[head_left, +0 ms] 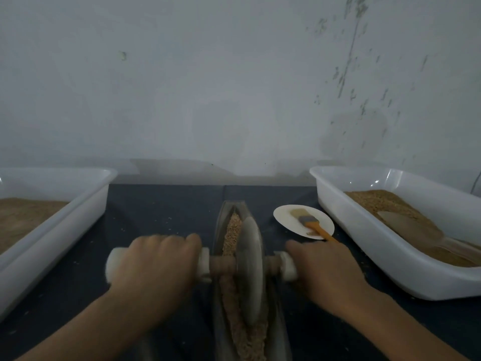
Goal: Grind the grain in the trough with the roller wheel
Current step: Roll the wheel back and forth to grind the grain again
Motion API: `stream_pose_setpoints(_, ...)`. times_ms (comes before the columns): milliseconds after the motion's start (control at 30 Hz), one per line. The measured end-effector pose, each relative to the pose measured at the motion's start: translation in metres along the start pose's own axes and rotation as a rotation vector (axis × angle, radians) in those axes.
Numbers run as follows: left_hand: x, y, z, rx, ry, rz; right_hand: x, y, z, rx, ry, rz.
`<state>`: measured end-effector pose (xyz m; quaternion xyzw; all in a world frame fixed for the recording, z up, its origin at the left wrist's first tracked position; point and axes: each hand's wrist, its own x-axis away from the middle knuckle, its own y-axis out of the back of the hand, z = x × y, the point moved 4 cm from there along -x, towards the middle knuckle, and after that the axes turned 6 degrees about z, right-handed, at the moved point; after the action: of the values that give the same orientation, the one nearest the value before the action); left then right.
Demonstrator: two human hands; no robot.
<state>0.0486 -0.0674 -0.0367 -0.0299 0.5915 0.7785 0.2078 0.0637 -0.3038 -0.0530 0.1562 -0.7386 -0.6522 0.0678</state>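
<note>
A narrow, boat-shaped metal trough (pixel 224 212) runs away from me down the middle of the dark table, filled with tan grain (pixel 232 230). The grey roller wheel (pixel 251 267) stands upright in the trough on a wooden axle with white handle ends. My left hand (pixel 156 267) grips the left handle (pixel 114 264) from above, fingers curled round it. On the other side my right hand (pixel 322 272) lies over the right handle (pixel 287 265); its fingers are blurred and cover most of that handle.
A white tub (pixel 86 201) of fine brown meal stands at the left. Another white tub (pixel 359 225) at the right holds grain and a scoop (pixel 413 227). Between trough and right tub lies a small white plate (pixel 286 217) with an orange-handled brush (pixel 311 222).
</note>
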Motion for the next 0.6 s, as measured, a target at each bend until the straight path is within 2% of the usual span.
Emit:
stream_pose_setpoints(167, -0.07, -0.02, 0.013, 0.034, 0.099, -0.008, -0.068, -0.008, -0.016, 0.039, -0.101, -0.143)
stream_pose_setpoints(267, -0.069, -0.019, 0.011, 0.006, 0.094, -0.017, -0.068, -0.008, -0.014, 0.031, -0.104, -0.181)
stream_pose_setpoints(400, -0.019, -0.004, 0.001, 0.028, 0.021, -0.045, -0.012, -0.002, -0.006, -0.012, -0.01, -0.051)
stream_pose_setpoints(500, 0.023, 0.018, -0.007, 0.109, -0.134, -0.146, 0.033, 0.015, 0.009, 0.037, 0.084, -0.147)
stream_pose_setpoints(567, 0.041, 0.023, -0.006, 0.205, -0.233, -0.228, 0.046, 0.02, 0.014, 0.059, 0.074, -0.053)
stream_pose_setpoints(600, 0.044, 0.021, -0.006, 0.223, -0.235, -0.184, 0.048, 0.013, 0.011, 0.027, 0.047, 0.043)
